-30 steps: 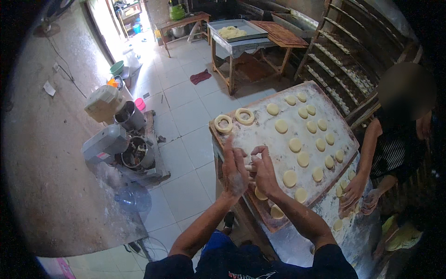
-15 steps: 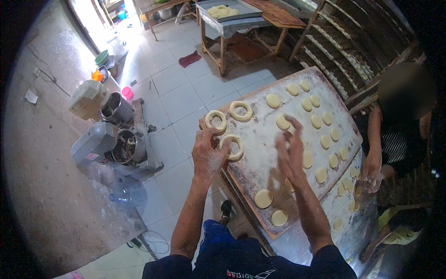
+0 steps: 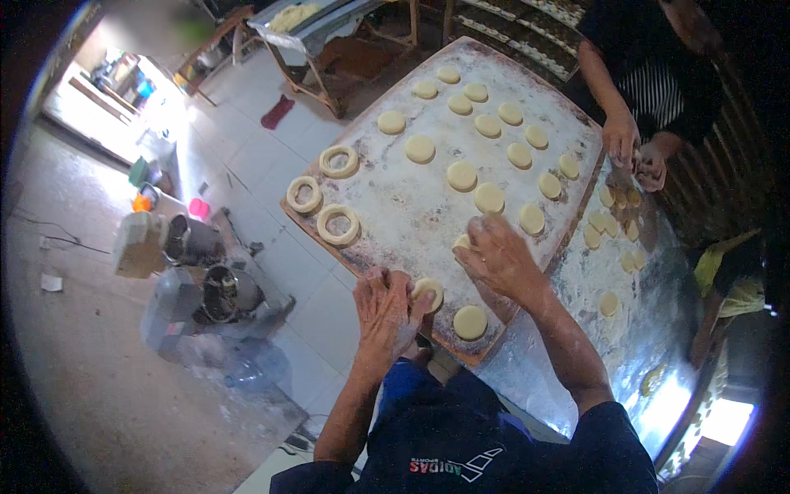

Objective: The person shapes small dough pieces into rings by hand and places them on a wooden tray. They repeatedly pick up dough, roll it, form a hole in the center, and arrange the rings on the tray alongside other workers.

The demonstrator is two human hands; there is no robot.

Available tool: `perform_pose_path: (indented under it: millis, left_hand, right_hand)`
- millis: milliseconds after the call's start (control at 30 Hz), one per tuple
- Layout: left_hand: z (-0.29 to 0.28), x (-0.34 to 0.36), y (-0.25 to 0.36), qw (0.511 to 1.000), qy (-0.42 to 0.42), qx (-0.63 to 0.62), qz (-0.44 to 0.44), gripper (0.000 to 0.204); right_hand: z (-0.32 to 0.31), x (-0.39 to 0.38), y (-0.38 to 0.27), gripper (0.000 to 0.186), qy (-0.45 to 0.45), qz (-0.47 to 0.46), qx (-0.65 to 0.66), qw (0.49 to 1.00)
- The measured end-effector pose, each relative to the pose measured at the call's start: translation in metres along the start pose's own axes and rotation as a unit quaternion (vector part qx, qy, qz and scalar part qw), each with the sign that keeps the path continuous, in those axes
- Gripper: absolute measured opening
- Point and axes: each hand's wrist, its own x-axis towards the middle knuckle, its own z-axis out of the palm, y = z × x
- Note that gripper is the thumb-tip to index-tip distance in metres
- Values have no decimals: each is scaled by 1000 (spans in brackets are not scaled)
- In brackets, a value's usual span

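Observation:
A floured wooden board (image 3: 385,199) holds several pale dough discs (image 3: 461,175) and three dough rings (image 3: 337,225) at its left corner. At the board's near left edge, my left hand (image 3: 384,317) has curled fingers closed on a dough disc (image 3: 429,293). My right hand (image 3: 499,257), higher and to the right, is closed over another disc (image 3: 462,242), which its fingers partly hide. A separate dough disc (image 3: 470,323) lies at the near corner, between and below my hands.
A co-worker's hands (image 3: 625,152) work right of the board, above a floured table (image 3: 576,346) bearing dough pieces. Two mixers (image 3: 173,309) and a water jug (image 3: 247,370) stand at the left. A tray table (image 3: 288,37) and racks (image 3: 514,33) are at the back.
The ring once between my hands lies beside the other two. My left hand has moved down from it to a disc, my right onto another. The view has tilted.

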Motion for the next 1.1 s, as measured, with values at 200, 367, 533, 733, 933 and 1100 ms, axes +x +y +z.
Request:
perform_pose_path:
  millis: [200,367,533,733,933,1100]
  left_hand:
    - [4,3,69,968,-58,-241,-39,24]
    - [72,1,242,856,-295,-413,97,38]
    - [180,-23,348,888,-247,-207,329,29]
    - [156,-51,356,823,-330,-426,178,16]
    - [110,-73,364,815,-272,-502,102,28]
    - [83,-59,326,824,-372,-416,99,51]
  right_hand:
    - [-41,-127,14,39,64,179,328,925]
    - [-87,-320,33,41,229,423,324,814]
    - [-90,-416,57,33,240,468,222,821]
    - [-100,-429,71,33,371,465,241,767]
    - [-109,-396,70,33,331,322,493,738]
    - [-109,-369,53,22,340,241,546,727]
